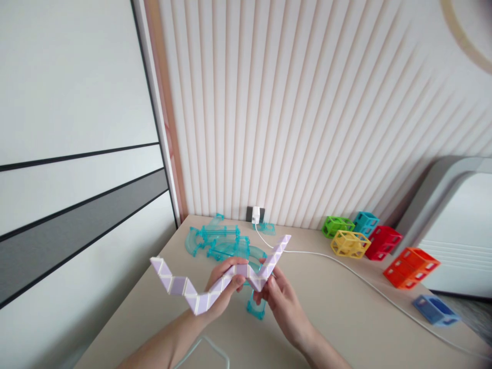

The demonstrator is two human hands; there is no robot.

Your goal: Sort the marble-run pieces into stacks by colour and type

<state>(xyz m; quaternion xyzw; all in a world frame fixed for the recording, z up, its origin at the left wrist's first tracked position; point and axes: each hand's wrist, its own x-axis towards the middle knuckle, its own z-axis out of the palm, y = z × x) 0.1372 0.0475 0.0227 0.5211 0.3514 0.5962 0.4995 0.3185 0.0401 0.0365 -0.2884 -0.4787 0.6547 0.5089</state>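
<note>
A purple and white snake cube puzzle (pixel 179 286), a jointed chain of wedge-shaped segments bent into a zigzag, is held up above the table. My left hand (pixel 225 292) grips it near the middle, thumb in front and fingers behind. Farther right along the chain, my right hand (pixel 280 300) pinches a lower bend between thumb and fingers. One end of the puzzle rises up and to the right; the other sticks out to the left. Clear teal plastic track pieces (pixel 226 241) lie on the table behind the hands, and another teal piece (pixel 256 306) shows between them.
Hollow plastic blocks stand along the right: green (pixel 337 226), yellow (pixel 349 244), red (pixel 383 242), orange (pixel 411 267) and blue (pixel 436 309). From a white charger (pixel 255 214) at the wall, a white cable (pixel 346 265) crosses the table (pixel 330 307). A pale cord (pixel 215 346) lies at the front.
</note>
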